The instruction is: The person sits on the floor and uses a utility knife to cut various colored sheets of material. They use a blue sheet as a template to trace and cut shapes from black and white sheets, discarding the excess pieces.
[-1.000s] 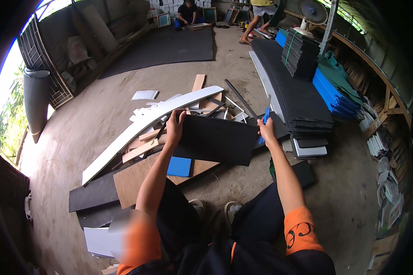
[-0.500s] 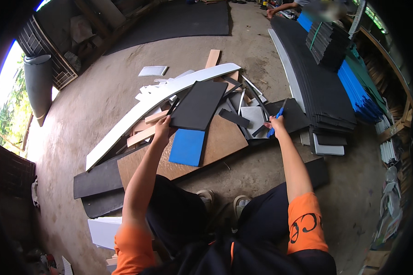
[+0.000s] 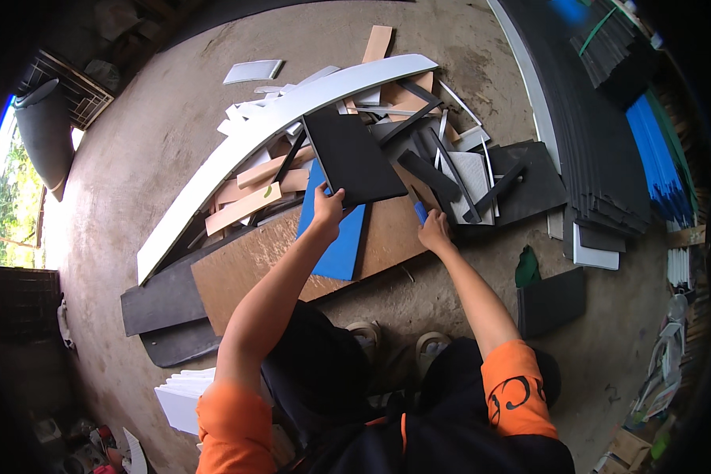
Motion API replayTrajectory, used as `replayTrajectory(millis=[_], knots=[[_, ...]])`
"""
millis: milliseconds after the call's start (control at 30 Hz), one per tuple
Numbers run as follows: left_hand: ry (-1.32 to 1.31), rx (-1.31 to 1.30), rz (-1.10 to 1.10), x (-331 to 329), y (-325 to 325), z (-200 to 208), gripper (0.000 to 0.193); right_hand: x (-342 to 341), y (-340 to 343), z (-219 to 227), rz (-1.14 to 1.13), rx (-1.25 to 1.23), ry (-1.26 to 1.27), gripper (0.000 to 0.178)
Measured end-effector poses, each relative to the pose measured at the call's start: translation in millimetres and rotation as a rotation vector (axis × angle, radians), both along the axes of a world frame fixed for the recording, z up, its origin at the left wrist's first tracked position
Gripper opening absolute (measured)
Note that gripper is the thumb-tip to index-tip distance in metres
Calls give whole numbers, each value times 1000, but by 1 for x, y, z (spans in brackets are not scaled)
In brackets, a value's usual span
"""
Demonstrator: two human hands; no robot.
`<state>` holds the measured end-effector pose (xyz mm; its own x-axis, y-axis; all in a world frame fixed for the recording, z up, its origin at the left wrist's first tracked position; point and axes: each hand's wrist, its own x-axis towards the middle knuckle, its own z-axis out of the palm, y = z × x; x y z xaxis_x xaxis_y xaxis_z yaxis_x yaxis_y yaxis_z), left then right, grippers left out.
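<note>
Fingers of the left hand (image 3: 328, 212) are closed on the near left corner of a flat, black, rectangular panel (image 3: 355, 158), which is over the far side of a long brown wooden board (image 3: 249, 265), the landmark here. Those of the right hand (image 3: 434, 232) are curled around a slim, blue-handled cutter (image 3: 422, 212) at the board's right end; its narrow tip points away from the person, just beside the panel's near right corner, and whether they touch cannot be told. On the board lies a smooth, bright blue rectangular sheet (image 3: 336, 257), partly covered by the panel and the left hand. Beyond the board, a long, curved-looking white strip (image 3: 268, 156) crosses a heap of peach-coloured flat strips (image 3: 243, 210) and other offcuts. Well to the board's right is a tall stack of large black sheets (image 3: 565, 126); dark grey flat pieces (image 3: 166, 304) stick out past its left end.
</note>
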<state>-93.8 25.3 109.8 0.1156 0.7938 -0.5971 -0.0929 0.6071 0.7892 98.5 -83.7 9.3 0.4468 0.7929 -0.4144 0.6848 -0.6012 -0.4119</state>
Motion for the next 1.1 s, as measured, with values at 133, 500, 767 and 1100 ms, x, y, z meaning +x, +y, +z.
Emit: replayTrajectory(millis=[133, 500, 767, 1100], knots=[[-76, -58, -3, 5, 2, -2, 43, 28, 6, 14, 129, 14, -53, 38], [-212, -74, -707, 72, -50, 20, 38, 81, -92, 142, -378, 58, 854, 45], [-66, -48, -1191, 149, -147, 8, 43, 68, -280, 102, -887, 382, 1228, 44], [-31, 321, -1360, 256, -272, -62, 49, 104, -395, 26, -1345, 566, 899, 46]])
